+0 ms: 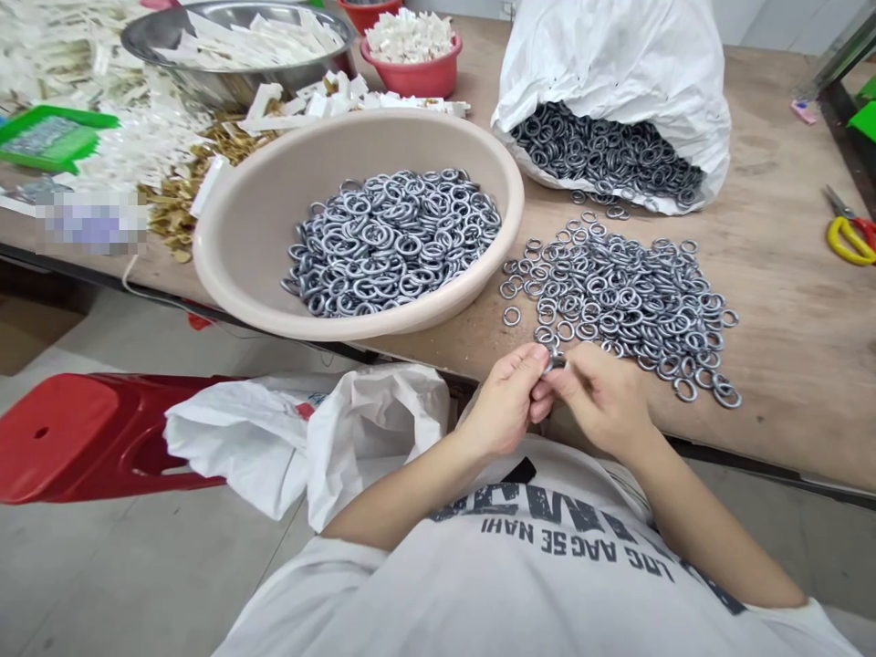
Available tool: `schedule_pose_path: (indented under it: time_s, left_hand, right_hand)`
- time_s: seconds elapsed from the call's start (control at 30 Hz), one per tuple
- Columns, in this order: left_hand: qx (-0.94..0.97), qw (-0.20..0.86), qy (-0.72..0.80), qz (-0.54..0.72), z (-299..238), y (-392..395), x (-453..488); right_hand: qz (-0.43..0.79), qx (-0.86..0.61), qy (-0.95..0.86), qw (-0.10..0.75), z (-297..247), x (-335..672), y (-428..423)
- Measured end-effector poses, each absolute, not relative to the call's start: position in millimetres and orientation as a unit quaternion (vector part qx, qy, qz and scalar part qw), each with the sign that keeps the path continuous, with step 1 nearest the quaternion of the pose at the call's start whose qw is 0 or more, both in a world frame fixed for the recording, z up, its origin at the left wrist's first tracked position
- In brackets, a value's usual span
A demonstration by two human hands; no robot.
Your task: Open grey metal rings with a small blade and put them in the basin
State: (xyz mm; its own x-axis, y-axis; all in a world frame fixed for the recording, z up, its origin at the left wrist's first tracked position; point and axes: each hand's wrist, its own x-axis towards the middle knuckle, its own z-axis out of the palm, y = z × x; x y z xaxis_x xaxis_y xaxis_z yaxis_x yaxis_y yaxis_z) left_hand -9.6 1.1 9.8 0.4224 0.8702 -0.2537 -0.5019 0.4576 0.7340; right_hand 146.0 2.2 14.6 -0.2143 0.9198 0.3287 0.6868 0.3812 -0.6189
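At the table's near edge, my left hand and my right hand meet with their fingers closed on a grey ring. The fingertips cover part of it. Just beyond my hands lies a loose pile of grey rings on the wooden table. To the left, a large beige basin holds a heap of similar rings. A white sack lies at the back with its mouth towards me, and more dark rings fill its opening.
Scissors with yellow and red handles lie at the right. At the back left are a steel bowl of white strips, a red bowl and a green tray. Below the table edge are a white bag and a red stool.
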Motion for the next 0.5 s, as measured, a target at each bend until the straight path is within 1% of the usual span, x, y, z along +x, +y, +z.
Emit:
schedule_pose_path:
  time_s: [0.07, 0.1, 0.2, 0.37, 0.43, 0.5]
  left_hand:
    - [0.313, 0.806, 0.297, 0.406, 8.1, -3.9, -11.9]
    - [0.322, 0.806, 0.293, 0.401, 7.6, -5.1, -14.1]
    - [0.329, 0.773, 0.322, 0.437, 7.2, -0.8, -26.3]
    - [0.312, 0.698, 0.383, 0.519, 5.9, 20.6, -52.9]
    - [0.302, 0.690, 0.396, 0.524, 3.3, 26.7, -58.5]
    - [0.299, 0.691, 0.408, 0.517, -0.3, 30.6, -59.4]
  right_hand:
    - [0.198, -0.580, -0.712, 0.342, 11.7, 154.6, 11.8]
    - [0.195, -0.606, -0.695, 0.332, 10.2, 157.9, 16.7]
    - [0.147, -0.641, -0.708, 0.256, 5.9, 158.5, 27.6]
    - [0.049, -0.623, -0.770, 0.125, 2.6, 137.7, 35.1]
    - [0.039, -0.624, -0.775, 0.089, 3.3, 132.0, 38.5]
    - [0.041, -0.623, -0.777, 0.073, 4.3, 130.5, 42.1]
